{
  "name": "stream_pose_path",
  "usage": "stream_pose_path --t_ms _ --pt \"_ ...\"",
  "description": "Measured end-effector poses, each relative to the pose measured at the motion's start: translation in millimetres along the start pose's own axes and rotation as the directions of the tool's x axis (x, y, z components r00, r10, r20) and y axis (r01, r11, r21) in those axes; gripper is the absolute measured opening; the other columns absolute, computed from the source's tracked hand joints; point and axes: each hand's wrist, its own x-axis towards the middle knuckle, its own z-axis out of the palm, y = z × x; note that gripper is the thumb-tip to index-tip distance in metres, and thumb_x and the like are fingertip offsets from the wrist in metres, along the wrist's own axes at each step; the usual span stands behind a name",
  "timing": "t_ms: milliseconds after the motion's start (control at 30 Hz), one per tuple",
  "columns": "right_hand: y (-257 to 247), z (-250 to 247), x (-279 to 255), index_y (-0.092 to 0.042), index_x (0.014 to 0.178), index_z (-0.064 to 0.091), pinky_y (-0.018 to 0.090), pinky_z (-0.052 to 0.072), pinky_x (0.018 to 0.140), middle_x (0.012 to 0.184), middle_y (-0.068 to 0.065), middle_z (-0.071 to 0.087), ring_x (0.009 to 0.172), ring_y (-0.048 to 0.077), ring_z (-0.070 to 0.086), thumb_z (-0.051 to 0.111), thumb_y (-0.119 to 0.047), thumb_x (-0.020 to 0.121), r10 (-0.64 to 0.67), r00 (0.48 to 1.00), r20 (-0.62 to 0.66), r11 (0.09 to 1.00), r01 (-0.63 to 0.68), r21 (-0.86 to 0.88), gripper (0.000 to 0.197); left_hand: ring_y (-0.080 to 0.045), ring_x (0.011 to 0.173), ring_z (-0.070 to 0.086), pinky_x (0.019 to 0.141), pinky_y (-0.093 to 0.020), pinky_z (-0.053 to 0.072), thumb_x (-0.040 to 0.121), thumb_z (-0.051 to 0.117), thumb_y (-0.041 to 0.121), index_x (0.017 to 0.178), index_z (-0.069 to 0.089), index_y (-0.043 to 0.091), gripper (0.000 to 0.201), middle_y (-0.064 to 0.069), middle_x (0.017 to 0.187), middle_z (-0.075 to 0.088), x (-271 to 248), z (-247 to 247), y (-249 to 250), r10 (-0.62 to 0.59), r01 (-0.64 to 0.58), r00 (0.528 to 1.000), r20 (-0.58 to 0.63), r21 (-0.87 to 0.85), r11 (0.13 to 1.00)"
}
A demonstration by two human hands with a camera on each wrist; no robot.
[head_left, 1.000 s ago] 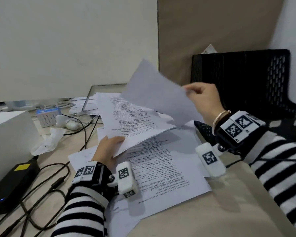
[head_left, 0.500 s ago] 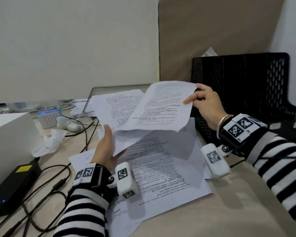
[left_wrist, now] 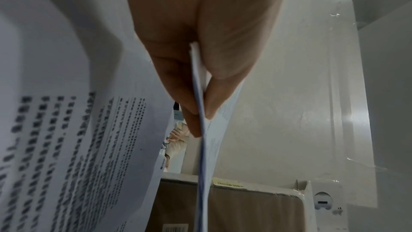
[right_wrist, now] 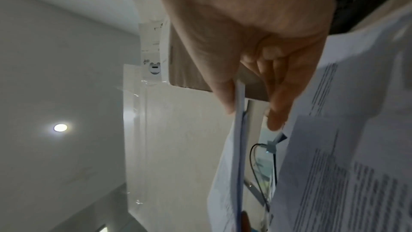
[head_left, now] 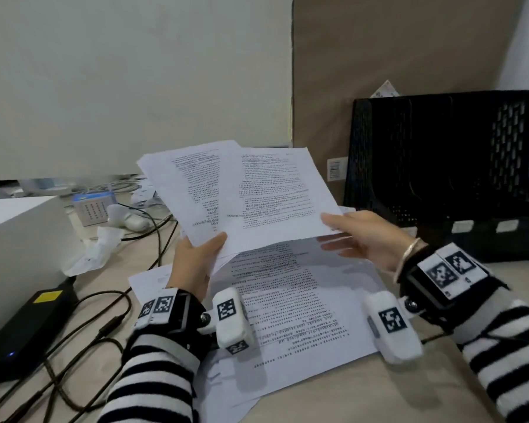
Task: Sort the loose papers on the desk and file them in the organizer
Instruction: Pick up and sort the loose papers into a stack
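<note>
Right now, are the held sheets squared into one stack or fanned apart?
Fanned apart. The two printed sheets overlap at an angle, top corners splayed; the left hand pinches their bottom edge.

Right hand (head_left: 370, 236) brought its sheet (head_left: 281, 196) onto left hand's (head_left: 193, 264) raised sheets (head_left: 193, 184), now overlapping

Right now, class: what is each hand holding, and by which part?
Left hand pinches the lifted printed sheets at their bottom edge, thumb on top. Right hand pinches the front sheet's lower right corner.
</note>
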Motion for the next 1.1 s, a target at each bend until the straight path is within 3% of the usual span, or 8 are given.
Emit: stream_pose_path --t_ms 133,333,500,633,733,833,933,1100 --pt "15 1 4 -0.004 0.095 0.067 0.013 0.033 0.039 0.077 -0.001 0.064 0.050 0.005 0.053 0.055 -0.004 0.093 -0.119 0.986 -0.114 0.991 0.111 -0.074 0.012 -0.009 0.083 0.073 0.079 -0.034 0.059 0.095 0.059 0.015 0.120 0.062 0.015 0.026 -0.002 0.107 0.073 -4 4 0 -0.024 0.024 0.999 0.037 0.019 1.000" --pt "24 -5 0 -0.010 0.106 0.069 0.015 0.027 0.046 0.067 -0.004 0.049 0.051 0.006 0.034 0.059 -0.012 0.093 -0.204 0.973 -0.103 0.976 0.195 -0.095 0.017 -0.002 0.073 0.072 0.054 -0.018 0.054 0.097 0.053 0.032 0.115 0.062 0.017 0.025 0.011 0.090 0.076 -6 8 0 -0.128 0.110 0.974 0.186 0.105 0.988" --pt "20 -1 -10 -0.028 0.120 0.063 0.014 0.030 0.047 0.062 -0.021 0.057 0.052 -0.002 0.045 0.056 -0.027 0.095 -0.196 0.980 -0.041 0.955 0.181 -0.237 0.026 -0.033 0.107 0.066 0.088 -0.049 0.055 0.092 0.060 0.011 0.123 0.061 0.008 0.031 -0.011 0.113 0.072 -2 5 -8 -0.239 0.211 0.947 0.214 0.147 0.966" --pt "6 0 -8 -0.026 0.132 0.052 0.023 0.039 0.063 0.110 -0.005 0.063 0.080 0.008 0.059 0.052 -0.044 0.094 -0.117 0.989 -0.087 0.950 0.086 -0.299 0.042 -0.031 0.095 0.065 0.062 -0.037 0.059 0.096 0.051 0.004 0.117 0.060 0.010 0.024 -0.010 0.105 0.070 3 -1 -8 -0.181 0.179 0.982 0.058 0.034 0.983" --pt "-11 6 13 -0.018 0.116 0.063 0.022 0.036 0.058 0.102 -0.001 0.066 0.071 0.006 0.058 0.057 -0.034 0.093 -0.176 0.979 -0.106 0.919 0.125 -0.374 0.029 -0.026 0.084 0.064 0.068 -0.031 0.052 0.091 0.050 0.003 0.105 0.060 0.012 0.019 -0.004 0.090 0.066 11 -9 -7 -0.039 0.042 0.986 -0.162 0.016 0.999" --pt "-25 21 44 -0.013 0.107 0.068 0.018 0.036 0.049 0.096 0.003 0.067 0.064 0.006 0.058 0.064 -0.020 0.089 -0.184 0.982 0.031 0.774 0.164 -0.612 0.020 -0.014 0.068 0.051 0.061 -0.023 0.041 0.088 0.047 0.004 0.095 0.058 0.011 0.015 0.002 0.080 0.057 17 -17 -11 0.083 -0.052 0.953 -0.293 0.110 0.993" --pt "-34 44 73 -0.014 0.120 0.063 0.020 0.050 0.068 0.117 0.003 0.066 0.081 0.012 0.065 0.067 -0.019 0.087 -0.124 0.973 0.193 0.558 0.229 -0.798 0.033 -0.015 0.064 0.039 0.065 -0.028 0.033 0.086 0.047 0.005 0.072 0.051 0.018 0.020 0.003 0.068 0.046 18 -21 -15 0.072 -0.057 0.937 -0.341 0.055 0.997" --pt "-40 86 108 -0.017 0.135 0.051 0.026 0.049 0.085 0.133 0.002 0.056 0.105 0.020 0.062 0.076 -0.027 0.078 -0.072 0.955 0.289 0.378 0.294 -0.878 0.063 -0.017 0.079 0.061 0.074 -0.036 0.049 0.087 0.058 0.010 0.083 0.066 0.021 0.015 0.007 0.084 0.069 16 -25 -16 0.115 -0.119 0.942 -0.316 0.006 0.993"
